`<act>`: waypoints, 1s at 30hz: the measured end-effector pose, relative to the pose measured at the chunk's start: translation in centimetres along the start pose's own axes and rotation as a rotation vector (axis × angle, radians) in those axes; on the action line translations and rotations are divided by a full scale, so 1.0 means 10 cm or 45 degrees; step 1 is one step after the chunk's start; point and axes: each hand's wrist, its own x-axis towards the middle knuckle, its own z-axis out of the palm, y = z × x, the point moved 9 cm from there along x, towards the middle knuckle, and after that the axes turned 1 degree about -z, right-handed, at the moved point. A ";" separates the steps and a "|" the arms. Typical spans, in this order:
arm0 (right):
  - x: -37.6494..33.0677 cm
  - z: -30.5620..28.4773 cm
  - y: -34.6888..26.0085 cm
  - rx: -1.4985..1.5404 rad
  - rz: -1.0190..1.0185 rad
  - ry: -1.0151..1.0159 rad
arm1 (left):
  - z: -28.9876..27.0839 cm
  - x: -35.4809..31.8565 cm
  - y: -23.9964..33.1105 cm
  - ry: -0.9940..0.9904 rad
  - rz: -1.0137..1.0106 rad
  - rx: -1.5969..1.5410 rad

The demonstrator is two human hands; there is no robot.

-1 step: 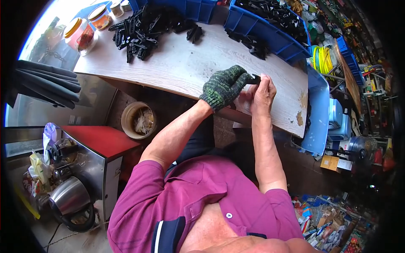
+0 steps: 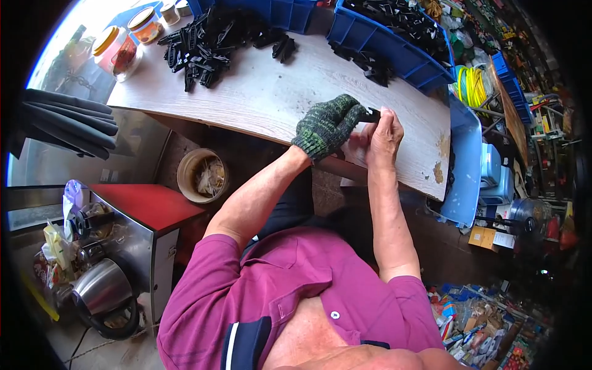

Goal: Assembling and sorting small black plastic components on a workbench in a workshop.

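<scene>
Both hands meet over the near edge of the worktop [image 2: 265, 92]: the left hand [image 2: 327, 123], in a green knitted glove, has its grip clenched on a small black part [image 2: 371, 115], and the bare right hand [image 2: 383, 132] pinches the same part from the other side with its fingertips. The part sits between the two hands, just above the wood and close to the worktop's front edge.

Against the other frame of this same instant nothing differs: hands, part and everything on the wood lie in the same places.

On the far side of the pale wooden worktop lies a loose heap of black plastic parts [image 2: 209, 40], with a few more [image 2: 370, 65] scattered beside a blue bin [image 2: 419, 58] that is full of the same kind. A second blue bin [image 2: 280, 12] stands behind the heap. At the far left corner stand jars with coloured lids [image 2: 126, 43].

Below the worktop a round bucket [image 2: 200, 176] holds crumpled scraps. To the left stands a red-topped metal cabinet [image 2: 148, 206], with a steel kettle [image 2: 102, 287] on the floor beside it. A coil of yellow hose [image 2: 472, 86] lies to the right, past cluttered shelves.
</scene>
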 end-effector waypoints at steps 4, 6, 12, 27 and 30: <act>0.03 -0.12 0.05 -0.042 -0.080 0.082 | 0.08 -0.03 0.01 0.193 -0.043 -0.020; 0.00 -0.16 0.01 -0.115 -0.054 0.163 | 0.15 -0.04 0.12 0.250 0.013 0.107; -0.03 -0.15 -0.04 -0.194 -0.137 0.092 | 0.30 -0.08 0.28 0.415 0.302 0.336; 0.06 -0.29 0.08 0.080 0.171 0.210 | -0.53 0.21 0.16 0.562 0.351 0.703; 0.16 -0.59 -0.01 0.037 0.244 0.433 | -1.09 0.52 -0.17 0.627 0.234 1.256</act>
